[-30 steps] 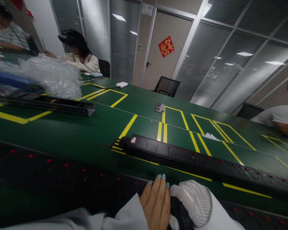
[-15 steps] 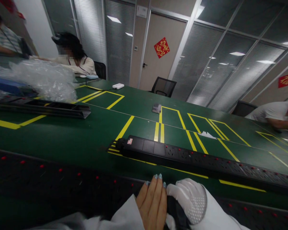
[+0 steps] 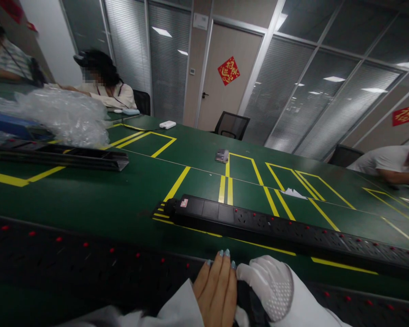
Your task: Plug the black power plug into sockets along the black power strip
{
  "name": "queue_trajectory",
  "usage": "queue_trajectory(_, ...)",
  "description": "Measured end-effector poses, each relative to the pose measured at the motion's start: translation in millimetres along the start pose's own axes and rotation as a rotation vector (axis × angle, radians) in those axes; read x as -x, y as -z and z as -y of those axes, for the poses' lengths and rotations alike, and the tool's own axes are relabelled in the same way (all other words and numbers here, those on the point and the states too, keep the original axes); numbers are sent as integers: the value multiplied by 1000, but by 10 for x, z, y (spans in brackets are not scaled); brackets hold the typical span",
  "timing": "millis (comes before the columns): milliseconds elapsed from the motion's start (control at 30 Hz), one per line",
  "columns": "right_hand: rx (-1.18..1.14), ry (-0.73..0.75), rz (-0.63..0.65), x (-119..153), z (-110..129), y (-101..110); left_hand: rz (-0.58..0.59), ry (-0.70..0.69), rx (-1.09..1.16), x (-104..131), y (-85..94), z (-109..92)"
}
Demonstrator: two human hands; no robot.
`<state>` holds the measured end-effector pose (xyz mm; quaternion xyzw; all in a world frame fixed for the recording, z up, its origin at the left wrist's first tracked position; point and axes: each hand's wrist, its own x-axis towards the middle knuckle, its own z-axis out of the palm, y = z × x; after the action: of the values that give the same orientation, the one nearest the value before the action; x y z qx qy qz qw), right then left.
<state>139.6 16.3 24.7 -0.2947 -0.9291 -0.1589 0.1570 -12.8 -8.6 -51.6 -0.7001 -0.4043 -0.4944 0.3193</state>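
A small black piece point(image 3: 252, 302), too hidden to identify, shows low in the view between the hands, just beside the near power strip point(image 3: 95, 263), which stretches along the near side of the green table point(image 3: 139, 193). The bare left hand point(image 3: 216, 290) is flat, fingers straight and close together, pointing toward the table's far edge. It appears to touch the gloved right hand point(image 3: 266, 284), which curls over the black piece; I cannot tell whether it grips it. Compared with a second ago, the hands have kept this pose and only the view has swung slightly, so the work in hand seems paused rather than advanced. Farther in, apart from the hands, the far power strip point(image 3: 276, 225) runs toward the table's right end. Toward the left end lie an open black casing point(image 3: 64, 156) and crumpled clear plastic point(image 3: 66, 111). Behind them, at the far edge, a co-worker's raised arm has come down.
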Motion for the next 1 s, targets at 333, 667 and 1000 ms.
queue_trajectory(333,57,18,1,72,7,-108,-119,24,-17,-18,-107,-7)
queue_trajectory(667,41,-12,-52,32,23,-101,-45,30,0,-11,-33,-17)
queue_trajectory(1000,-20,-7,-61,25,41,-112,-6,13,9,-2,3,-6)
